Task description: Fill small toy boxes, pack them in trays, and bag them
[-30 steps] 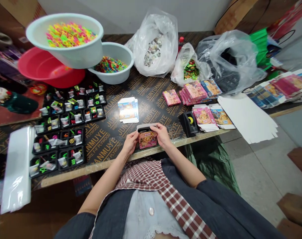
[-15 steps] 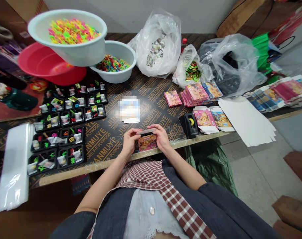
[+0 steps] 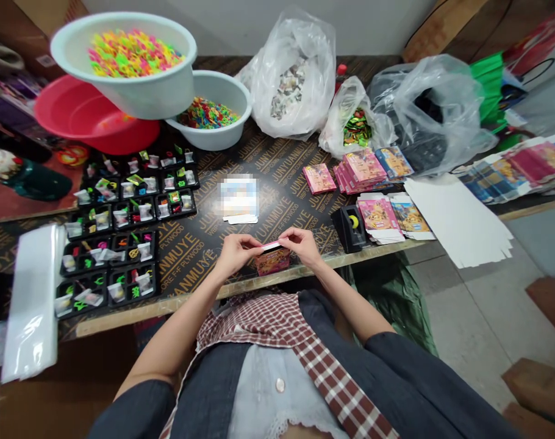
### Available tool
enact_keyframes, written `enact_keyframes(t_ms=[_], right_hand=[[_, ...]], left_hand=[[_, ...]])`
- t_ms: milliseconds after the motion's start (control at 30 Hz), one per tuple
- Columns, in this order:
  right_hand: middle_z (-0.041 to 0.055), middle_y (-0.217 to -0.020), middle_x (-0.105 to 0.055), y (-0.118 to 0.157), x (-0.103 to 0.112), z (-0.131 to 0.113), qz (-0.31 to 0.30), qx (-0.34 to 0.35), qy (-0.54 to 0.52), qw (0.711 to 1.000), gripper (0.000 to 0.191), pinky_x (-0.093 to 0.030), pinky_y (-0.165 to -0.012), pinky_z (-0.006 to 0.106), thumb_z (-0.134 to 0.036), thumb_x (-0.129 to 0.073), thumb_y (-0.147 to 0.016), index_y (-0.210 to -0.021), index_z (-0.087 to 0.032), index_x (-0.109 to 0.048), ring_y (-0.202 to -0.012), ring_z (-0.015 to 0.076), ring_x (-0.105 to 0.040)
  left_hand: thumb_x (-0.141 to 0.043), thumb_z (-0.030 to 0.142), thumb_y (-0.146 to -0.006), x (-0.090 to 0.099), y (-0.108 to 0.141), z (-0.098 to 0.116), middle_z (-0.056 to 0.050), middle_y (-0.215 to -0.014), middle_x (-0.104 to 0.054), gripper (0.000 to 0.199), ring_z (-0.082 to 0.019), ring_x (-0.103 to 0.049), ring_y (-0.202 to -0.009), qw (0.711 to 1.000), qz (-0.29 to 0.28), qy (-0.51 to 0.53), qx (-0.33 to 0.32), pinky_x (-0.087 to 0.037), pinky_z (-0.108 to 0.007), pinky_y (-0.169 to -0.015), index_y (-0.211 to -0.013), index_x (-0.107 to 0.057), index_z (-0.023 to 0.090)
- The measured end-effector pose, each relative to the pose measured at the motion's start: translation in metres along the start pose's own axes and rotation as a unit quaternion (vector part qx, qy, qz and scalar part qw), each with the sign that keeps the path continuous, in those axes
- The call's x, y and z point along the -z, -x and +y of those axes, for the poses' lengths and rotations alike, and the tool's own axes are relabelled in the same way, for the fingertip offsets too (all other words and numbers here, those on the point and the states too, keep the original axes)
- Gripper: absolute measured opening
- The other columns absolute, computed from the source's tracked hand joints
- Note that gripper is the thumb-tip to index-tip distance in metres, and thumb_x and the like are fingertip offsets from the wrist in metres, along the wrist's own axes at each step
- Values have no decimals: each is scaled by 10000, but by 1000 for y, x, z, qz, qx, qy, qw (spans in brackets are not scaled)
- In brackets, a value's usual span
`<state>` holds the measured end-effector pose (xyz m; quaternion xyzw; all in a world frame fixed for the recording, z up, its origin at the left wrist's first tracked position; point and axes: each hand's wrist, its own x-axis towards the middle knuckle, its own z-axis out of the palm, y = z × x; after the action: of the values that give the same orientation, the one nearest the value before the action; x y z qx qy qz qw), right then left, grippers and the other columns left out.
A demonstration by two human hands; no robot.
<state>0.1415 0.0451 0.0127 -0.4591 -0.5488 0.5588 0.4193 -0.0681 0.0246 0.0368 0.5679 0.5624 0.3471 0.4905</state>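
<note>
My hands hold a small pink printed cardboard box (image 3: pixel 272 262) just above the near edge of the plywood table (image 3: pixel 199 256). My left hand (image 3: pixel 235 255) pinches one end of the box's thin pale top flap (image 3: pixel 271 246). My right hand (image 3: pixel 304 246) pinches the other end. Fingers and flap hide the box's top. Straight ahead of my hands lies a small pile of pale cartons (image 3: pixel 239 196), its print blurred too much to read.
Black trays of small bags and colourful pieces (image 3: pixel 131 207) fill the table's left side. Behind them stand white bowls of coloured pieces (image 3: pixel 124 67) and a red basin (image 3: pixel 89 116). Plastic bags, box stacks, a black tape dispenser (image 3: pixel 349 228) and white card sheets (image 3: pixel 455 219) lie to the right.
The box's pale flap, raised earlier, now lies nearly flat along the top. My fingers have moved onto it, and the box sits slightly lower in my hands.
</note>
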Motion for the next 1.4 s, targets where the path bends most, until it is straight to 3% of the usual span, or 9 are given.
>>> enact_keyframes(t_ms=[100,267,367,533,667,733,1067,1267,1400], right_hand=[[4,-666,-674,-3,1,-2,-4,-5,-8,1000,318,-473,-620,288,-492,-840,-650,-655,-206,-702,-636,150,-587],[2,-673,-665,-2,5,-6,-13,2,-31,999,328,-485,-639,299,-503,-859,-630,-625,-213,-707,-643,152,-589],[18,-712,-691,0,9,-7,-26,7,-33,999,289,-507,-683,323,-492,-855,-636,-646,-226,-743,-685,169,-615],[30,-763,-734,4,15,-6,-29,13,-24,999,226,-526,-750,345,-461,-833,-675,-685,-243,-775,-755,189,-658],[21,-731,-730,3,18,-9,-50,5,-25,998,206,-514,-721,327,-432,-824,-694,-670,-234,-773,-696,172,-645],[18,-719,-728,2,19,-11,-56,8,-21,998,191,-507,-696,317,-413,-814,-708,-667,-231,-773,-675,166,-639],[28,-739,-740,5,20,-19,-50,33,36,998,151,-516,-741,354,-378,-806,-725,-667,-243,-772,-712,195,-661],[34,-838,-767,13,22,-12,-51,65,46,995,152,-546,-874,438,-451,-795,-737,-768,-302,-794,-845,241,-691],[44,-930,-769,19,15,-3,-59,112,83,989,177,-529,-943,474,-486,-725,-812,-830,-323,-792,-937,252,-679]], left_hand=[[-716,234,-657,-1,1,1,-40,-668,-731,68,-180,-666,-632,1000,8,-22,-21,-513,-277,-629,-671,-737,171],[-661,280,-765,-7,13,-3,-69,-784,-739,109,-188,-669,-738,978,32,-109,-177,-521,-295,-705,-698,-711,210],[-619,304,-818,-12,19,-7,-79,-811,-741,157,-193,-667,-758,966,57,-124,-218,-524,-309,-726,-709,-704,227],[-690,311,-764,-13,18,-7,-69,-768,-738,126,-188,-662,-722,981,70,-50,-174,-523,-308,-702,-676,-729,229],[-807,306,-629,-8,8,0,-51,-646,-696,124,-177,-629,-601,995,14,71,-70,-491,-281,-571,-603,-741,205],[-809,295,-614,-7,6,4,-46,-630,-685,125,-170,-619,-582,995,0,80,-55,-482,-272,-554,-588,-737,195],[-700,358,-801,-5,14,-1,-69,-759,-720,170,-179,-655,-696,979,-4,-83,-187,-509,-285,-648,-703,-745,227],[-503,272,-919,-10,17,-10,-76,-807,-689,286,-176,-600,-743,934,5,-240,-266,-497,-303,-704,-681,-653,217],[-538,265,-896,-25,16,-7,-95,-935,-701,188,-209,-630,-862,914,-4,-312,-259,-500,-306,-762,-955,-705,201]])
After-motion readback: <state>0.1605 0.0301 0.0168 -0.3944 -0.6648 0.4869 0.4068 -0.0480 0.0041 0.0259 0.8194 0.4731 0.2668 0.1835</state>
